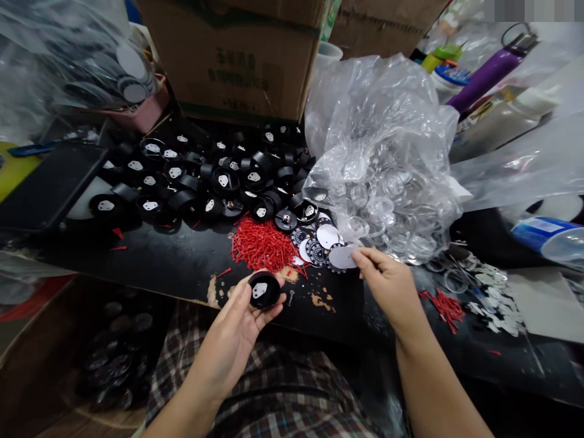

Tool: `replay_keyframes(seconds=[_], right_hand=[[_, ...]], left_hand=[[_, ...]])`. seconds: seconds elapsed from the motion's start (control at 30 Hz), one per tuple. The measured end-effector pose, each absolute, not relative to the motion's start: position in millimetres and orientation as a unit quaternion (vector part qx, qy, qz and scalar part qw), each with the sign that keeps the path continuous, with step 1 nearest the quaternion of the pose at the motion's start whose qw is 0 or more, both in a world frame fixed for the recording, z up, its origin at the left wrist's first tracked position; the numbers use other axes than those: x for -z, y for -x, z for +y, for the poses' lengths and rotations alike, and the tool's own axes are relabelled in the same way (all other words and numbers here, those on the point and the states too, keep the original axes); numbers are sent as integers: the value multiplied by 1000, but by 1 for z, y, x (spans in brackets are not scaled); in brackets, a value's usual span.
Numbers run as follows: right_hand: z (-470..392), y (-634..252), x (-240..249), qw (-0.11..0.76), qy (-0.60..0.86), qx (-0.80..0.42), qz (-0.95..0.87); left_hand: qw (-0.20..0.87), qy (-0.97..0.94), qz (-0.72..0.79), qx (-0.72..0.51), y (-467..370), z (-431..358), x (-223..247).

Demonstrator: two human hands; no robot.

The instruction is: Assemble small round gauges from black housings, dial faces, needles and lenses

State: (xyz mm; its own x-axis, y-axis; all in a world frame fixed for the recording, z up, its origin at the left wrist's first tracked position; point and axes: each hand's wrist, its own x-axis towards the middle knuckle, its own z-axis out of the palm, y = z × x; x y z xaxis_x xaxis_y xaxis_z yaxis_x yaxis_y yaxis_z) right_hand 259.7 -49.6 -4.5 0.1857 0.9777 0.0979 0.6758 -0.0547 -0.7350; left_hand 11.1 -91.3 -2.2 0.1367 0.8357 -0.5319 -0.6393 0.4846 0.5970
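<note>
left hand (238, 325): gripping black case (269, 295) | right hand (390, 285): pinching pale disc (341, 258) | risk: disc possibly slipping, edge-only hold being slight

Left grip (239, 322) cups palm-up; right grip (389, 285) pinches, thumb against finger.

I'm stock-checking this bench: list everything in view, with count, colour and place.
Cardboard boxes: two, brown, back
Pink bin: one, pink, back left
Plastic bags: several, clear, left and right
Clear rings: many, clear, mostly in right-hand bag
Purple bottle: one, purple, back right
Blue container: one, blue, right edge
Red pieces: two piles, red, centre and right
Black cases: many, black, behind larger pile
Dials: several, black or white, beside it
White pieces: one heap, white, right
Table: one, black, underneath
Smaller clutter: uncounted, too blurred
Left grip: one, bare, around black held case
Right grip: one, bare, pinching pale disc
</note>
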Motion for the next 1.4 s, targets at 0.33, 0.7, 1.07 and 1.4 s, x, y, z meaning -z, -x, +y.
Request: replay_keyframes(seconds=[0.33, 0.7, 1.07, 1.4], right_hand=[[-67, -180, -6, 342, 488, -246, -765], [-64, -173, -26, 399, 521, -357, -665], [-60, -173, -31, 303, 526, -332, -722], [-61, -173, -29, 261, 547, -347, -716]], left_hand=[[760, 4, 332, -558, -31, -80, -9], [737, -104, 397, -537, -31, -88, 1], [742, -253, 428, -450, -21, -88, 8], [745, -256, 416, -454, -21, -88, 8]])
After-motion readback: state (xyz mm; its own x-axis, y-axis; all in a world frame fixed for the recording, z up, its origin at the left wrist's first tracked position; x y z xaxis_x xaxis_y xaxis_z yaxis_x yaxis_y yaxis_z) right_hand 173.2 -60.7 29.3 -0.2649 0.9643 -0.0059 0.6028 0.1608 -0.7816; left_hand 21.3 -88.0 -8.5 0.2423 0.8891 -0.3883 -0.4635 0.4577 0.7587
